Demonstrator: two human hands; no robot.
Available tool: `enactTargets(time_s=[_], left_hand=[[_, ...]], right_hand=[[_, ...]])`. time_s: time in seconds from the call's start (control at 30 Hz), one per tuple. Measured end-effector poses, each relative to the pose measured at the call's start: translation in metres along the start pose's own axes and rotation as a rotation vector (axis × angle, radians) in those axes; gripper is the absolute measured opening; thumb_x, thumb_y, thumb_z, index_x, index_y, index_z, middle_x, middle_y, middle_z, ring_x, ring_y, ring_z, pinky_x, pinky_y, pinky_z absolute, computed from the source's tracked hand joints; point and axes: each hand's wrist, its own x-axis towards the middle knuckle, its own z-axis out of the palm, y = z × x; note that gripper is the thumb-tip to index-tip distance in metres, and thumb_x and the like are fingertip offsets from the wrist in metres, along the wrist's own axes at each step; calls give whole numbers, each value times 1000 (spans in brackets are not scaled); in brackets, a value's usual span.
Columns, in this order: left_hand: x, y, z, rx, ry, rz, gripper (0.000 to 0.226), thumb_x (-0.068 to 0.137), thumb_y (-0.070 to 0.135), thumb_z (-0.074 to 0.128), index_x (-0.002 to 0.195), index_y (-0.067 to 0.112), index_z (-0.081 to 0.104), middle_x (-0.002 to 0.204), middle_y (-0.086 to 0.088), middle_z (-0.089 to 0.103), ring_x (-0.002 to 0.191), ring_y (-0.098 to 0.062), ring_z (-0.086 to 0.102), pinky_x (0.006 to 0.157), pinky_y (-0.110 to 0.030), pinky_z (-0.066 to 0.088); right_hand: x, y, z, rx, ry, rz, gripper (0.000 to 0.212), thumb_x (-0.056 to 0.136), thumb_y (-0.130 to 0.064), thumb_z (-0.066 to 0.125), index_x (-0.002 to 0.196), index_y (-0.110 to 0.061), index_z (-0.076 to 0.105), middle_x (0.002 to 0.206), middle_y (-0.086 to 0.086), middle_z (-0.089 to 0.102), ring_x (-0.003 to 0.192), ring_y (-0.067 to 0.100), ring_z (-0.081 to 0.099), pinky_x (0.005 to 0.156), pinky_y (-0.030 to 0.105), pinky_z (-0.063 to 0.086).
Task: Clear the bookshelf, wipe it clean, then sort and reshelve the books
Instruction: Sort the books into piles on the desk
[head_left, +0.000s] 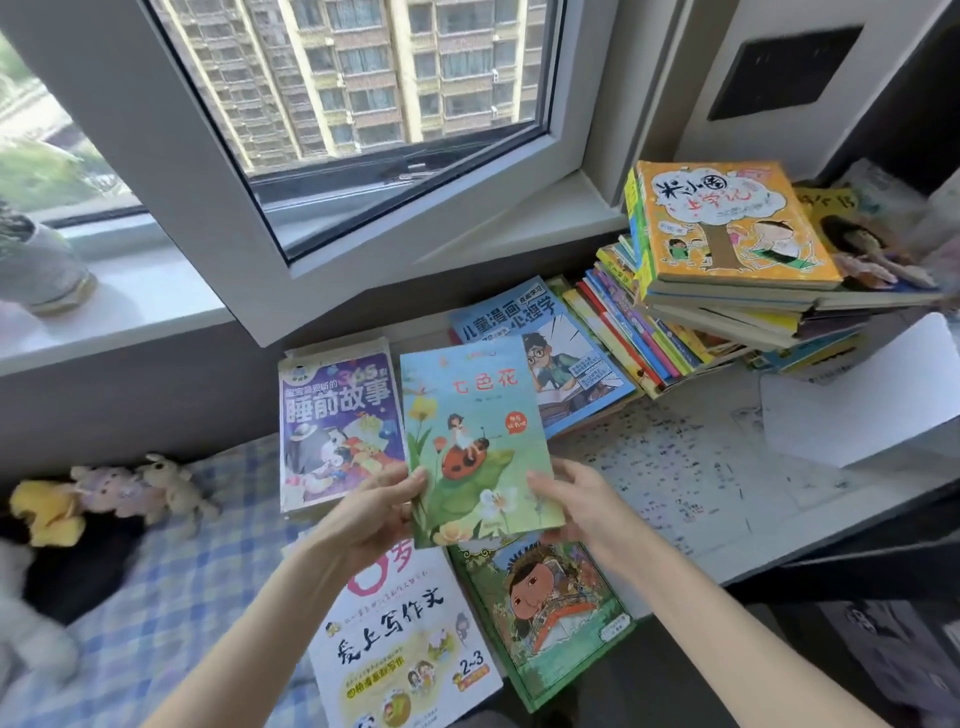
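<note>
Green book (478, 441) held in air above laid-out books (337, 415). Lower corners pinched by left hand (374, 514) and right hand (576, 499), fingers curled beneath. Gripped low only: sag or slip judged possible. Leaning stack (727, 270) could be toppled if nudged.

Bare forearms (280, 608) forward; left grip (374, 514) and right grip (576, 499) level, thumbs on top, fingers underneath, pinched.

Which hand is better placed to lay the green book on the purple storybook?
Likely left: the left hand grips the green book beside the purple storybook; the right hand holds the far edge.
</note>
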Motion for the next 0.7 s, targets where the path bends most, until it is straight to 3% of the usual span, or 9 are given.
enactTargets(time_s=[0.07, 0.13, 0.27, 0.33, 0.43, 0.53, 0.63, 0.7], left_hand=[[4, -2, 4, 47, -30, -1, 21, 93, 11, 53, 109, -1, 60, 98, -18, 70, 82, -26, 70, 65, -35, 59], [9, -3, 6, 251, 36, 23, 20, 97, 17, 52, 104, 1, 62, 97, -16, 71, 84, -24, 69, 70, -33, 58], [32, -5, -10, 802, 393, 197, 32, 99, 33, 49, 93, 7, 67, 91, -6, 70, 81, -19, 65, 79, -35, 55], [44, 2, -12, 654, 470, 248, 31, 99, 28, 49, 86, 5, 66, 83, -8, 68, 72, -20, 64, 75, -37, 57], [60, 18, 2, 378, 382, 161, 37, 99, 38, 47, 96, 5, 63, 89, -12, 69, 79, -22, 68, 72, -30, 57], [77, 31, 16, 489, 333, 105, 44, 91, 53, 53, 109, 14, 56, 106, -9, 66, 92, -22, 67, 76, -32, 57], [84, 39, 16, 466, 432, 136, 27, 87, 19, 68, 108, 4, 58, 108, -13, 67, 76, -16, 64, 56, -24, 48], [84, 45, 10, 402, 499, 190, 14, 86, 6, 65, 99, 1, 61, 100, -17, 69, 70, -19, 63, 57, -27, 50]], right_hand=[[6, 8, -3, -67, 104, -57, 25, 92, -5, 61, 117, -6, 61, 101, 4, 73, 87, 19, 70, 68, 30, 58], [7, 11, -4, -100, 154, -118, 23, 92, -2, 60, 112, -10, 63, 97, -1, 74, 90, 18, 70, 77, 33, 57], [5, 6, 1, -306, 215, -282, 30, 94, -4, 57, 96, -33, 59, 93, -16, 69, 86, 1, 65, 72, 17, 52], [9, 4, -3, -393, 226, -317, 29, 94, -4, 57, 99, -33, 58, 95, -19, 66, 88, -4, 62, 70, 13, 50], [18, -3, -7, -336, 177, -281, 25, 93, -2, 57, 105, -24, 60, 96, -15, 67, 84, -6, 64, 68, 12, 51], [35, -11, -9, -272, 178, -231, 22, 93, -1, 57, 107, -16, 64, 94, -8, 71, 80, 0, 67, 67, 17, 54], [56, -17, -9, -279, 125, -130, 22, 93, -6, 59, 114, -7, 67, 96, -3, 73, 84, 11, 69, 73, 28, 57], [68, -22, -11, -591, 221, -182, 28, 94, -27, 60, 117, -13, 65, 110, -1, 70, 96, 13, 66, 85, 33, 54]])
